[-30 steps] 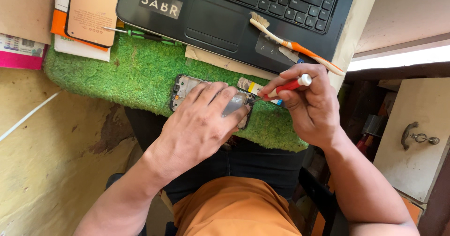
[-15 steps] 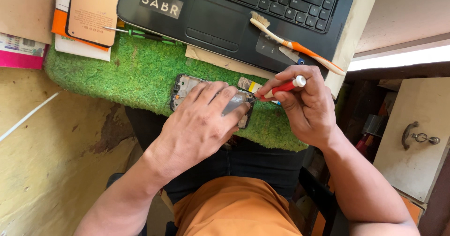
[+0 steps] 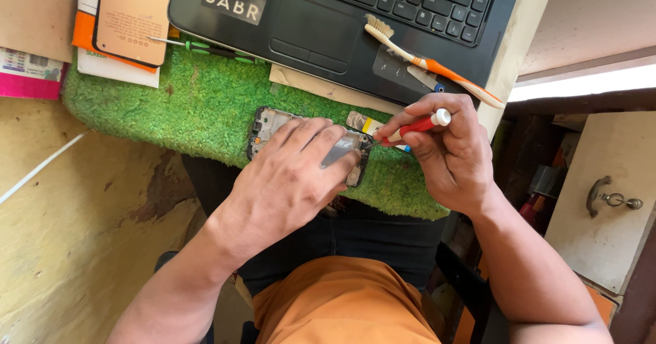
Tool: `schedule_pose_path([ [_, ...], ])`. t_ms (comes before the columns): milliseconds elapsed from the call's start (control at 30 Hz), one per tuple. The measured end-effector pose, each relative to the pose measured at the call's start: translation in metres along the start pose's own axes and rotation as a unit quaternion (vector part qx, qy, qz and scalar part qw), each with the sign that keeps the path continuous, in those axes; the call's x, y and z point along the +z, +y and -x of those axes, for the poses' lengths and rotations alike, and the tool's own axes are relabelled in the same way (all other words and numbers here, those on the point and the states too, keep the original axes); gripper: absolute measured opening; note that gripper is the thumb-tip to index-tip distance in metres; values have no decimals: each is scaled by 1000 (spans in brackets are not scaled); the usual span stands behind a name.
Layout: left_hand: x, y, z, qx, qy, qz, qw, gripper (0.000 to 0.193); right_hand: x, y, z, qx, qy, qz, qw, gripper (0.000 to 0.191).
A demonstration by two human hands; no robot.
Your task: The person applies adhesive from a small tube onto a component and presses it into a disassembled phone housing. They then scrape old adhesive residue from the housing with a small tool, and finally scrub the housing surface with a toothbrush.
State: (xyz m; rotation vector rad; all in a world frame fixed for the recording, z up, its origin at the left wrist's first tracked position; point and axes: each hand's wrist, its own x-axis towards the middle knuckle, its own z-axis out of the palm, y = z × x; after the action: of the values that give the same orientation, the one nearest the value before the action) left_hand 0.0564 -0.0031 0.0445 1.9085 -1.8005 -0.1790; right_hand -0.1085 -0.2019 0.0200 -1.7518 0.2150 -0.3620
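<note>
An opened phone (image 3: 268, 124) with its back removed lies on a green artificial-grass mat (image 3: 205, 105). My left hand (image 3: 290, 173) lies flat over it and presses it down, hiding most of it. My right hand (image 3: 447, 153) grips a red-handled screwdriver with a white cap (image 3: 418, 125), its tip at the phone's right end. A small yellow and silver part (image 3: 362, 122) rests on the mat just beyond the phone.
A black laptop (image 3: 328, 23) sits behind the mat with an orange and white toothbrush (image 3: 424, 60) on it. A green-handled screwdriver (image 3: 205, 47) and a tan phone back cover (image 3: 133, 12) lie at the upper left. A white cabinet with a metal handle (image 3: 608, 194) stands to the right.
My right hand has shifted the screwdriver slightly, with its white cap now raised and pointing right. My left hand stays on the phone.
</note>
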Motion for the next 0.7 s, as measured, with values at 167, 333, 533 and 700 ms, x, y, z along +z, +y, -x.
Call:
schedule_pose_path([
  [167, 0, 0, 0, 1, -1, -8, 1000, 32, 1, -1, -1, -14, 0, 18, 1000, 23],
  [333, 1, 0, 0, 2, -1, -10, 1000, 33, 0, -3, -2, -8, -9, 9, 1000, 23],
  [533, 1, 0, 0, 2, -4, -15, 1000, 32, 0, -5, -2, -4, -6, 30, 1000, 23],
  [700, 2, 0, 1, 6, -5, -27, 1000, 31, 1, -4, -2, -10, -7, 30, 999, 23],
])
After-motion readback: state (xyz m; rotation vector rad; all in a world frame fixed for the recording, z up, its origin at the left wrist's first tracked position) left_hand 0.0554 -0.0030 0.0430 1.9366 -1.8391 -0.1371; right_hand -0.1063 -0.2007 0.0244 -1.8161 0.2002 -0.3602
